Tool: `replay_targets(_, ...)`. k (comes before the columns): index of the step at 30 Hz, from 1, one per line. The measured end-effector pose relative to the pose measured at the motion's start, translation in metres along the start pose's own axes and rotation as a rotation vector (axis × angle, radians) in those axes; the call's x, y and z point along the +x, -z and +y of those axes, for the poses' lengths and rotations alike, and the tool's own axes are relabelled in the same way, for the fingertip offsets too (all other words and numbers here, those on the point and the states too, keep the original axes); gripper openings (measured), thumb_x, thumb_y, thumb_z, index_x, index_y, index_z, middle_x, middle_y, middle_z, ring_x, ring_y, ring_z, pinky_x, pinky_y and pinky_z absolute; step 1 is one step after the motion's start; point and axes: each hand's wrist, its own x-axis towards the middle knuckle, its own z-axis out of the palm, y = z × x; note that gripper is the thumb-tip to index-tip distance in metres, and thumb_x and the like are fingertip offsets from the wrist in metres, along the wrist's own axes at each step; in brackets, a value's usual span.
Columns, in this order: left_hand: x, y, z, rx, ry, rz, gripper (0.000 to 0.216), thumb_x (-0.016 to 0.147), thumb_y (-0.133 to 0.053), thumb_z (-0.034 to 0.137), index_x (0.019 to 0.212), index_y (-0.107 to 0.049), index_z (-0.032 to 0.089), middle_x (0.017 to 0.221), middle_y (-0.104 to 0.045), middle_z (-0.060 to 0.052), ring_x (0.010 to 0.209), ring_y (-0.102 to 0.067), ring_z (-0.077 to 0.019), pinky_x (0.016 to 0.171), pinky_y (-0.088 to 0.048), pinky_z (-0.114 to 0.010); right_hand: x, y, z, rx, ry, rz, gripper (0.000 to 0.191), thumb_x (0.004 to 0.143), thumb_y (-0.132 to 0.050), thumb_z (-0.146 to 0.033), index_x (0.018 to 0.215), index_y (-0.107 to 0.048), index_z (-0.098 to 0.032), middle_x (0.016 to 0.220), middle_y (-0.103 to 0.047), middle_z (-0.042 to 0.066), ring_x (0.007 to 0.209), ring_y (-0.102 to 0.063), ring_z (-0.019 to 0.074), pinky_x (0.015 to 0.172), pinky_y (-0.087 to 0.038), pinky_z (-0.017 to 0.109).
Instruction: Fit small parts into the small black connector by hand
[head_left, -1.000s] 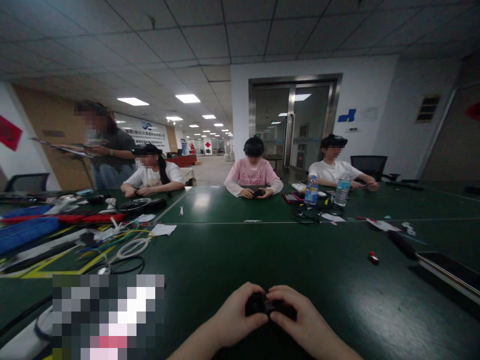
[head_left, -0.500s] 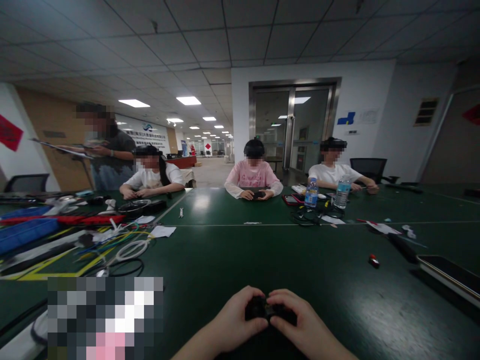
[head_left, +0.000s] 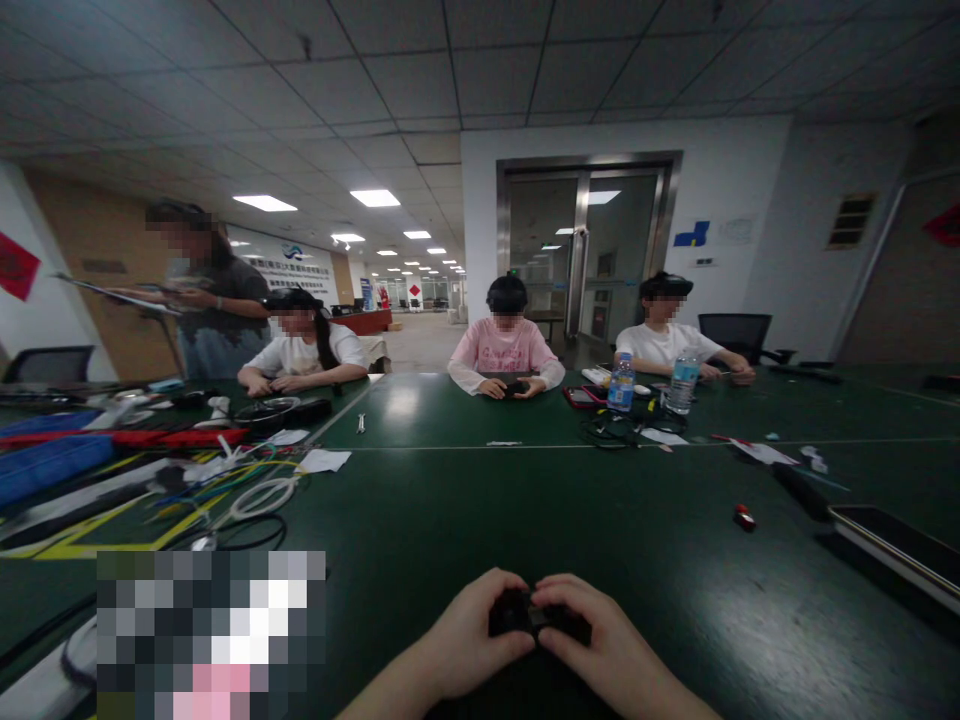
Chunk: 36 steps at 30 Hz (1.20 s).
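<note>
Low in the picture, both my hands close around a small black object [head_left: 525,612] that rests just above the dark green table [head_left: 465,510]. My left hand [head_left: 469,635] wraps its left side, fingers curled over the top. My right hand [head_left: 600,645] grips the right side, thumb and fingers pinched on it. Most of the object is hidden by my fingers, so I cannot make out what it is.
Three seated people and one standing person are across the table. Two water bottles [head_left: 622,382] and cables lie at the far right. Coloured wires, white cable [head_left: 262,495] and blue trays clutter the left. A small red item [head_left: 744,516] and a flat device [head_left: 892,545] lie right.
</note>
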Motion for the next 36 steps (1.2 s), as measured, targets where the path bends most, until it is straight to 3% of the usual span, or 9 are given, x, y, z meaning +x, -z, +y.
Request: replay_targets(36, 0.0006, -0.001, -0.0019, -0.006, -0.011, 0.014, 0.04, 0.072, -0.066, 0.02, 0.11, -0.055, 0.019, 0.104, -0.059, -0.005, 0.094, -0.055, -0.0205, 0.082, -0.044, -0.03, -0.0003, 0.0001, -0.0004, 0.0, 0.008, -0.003, 0.024, 0.074, -0.061, -0.014, 0.096, -0.067, -0.024, 0.108, -0.064, 0.005, 0.103, -0.059, 0.0215, 0.092, -0.045, 0.034)
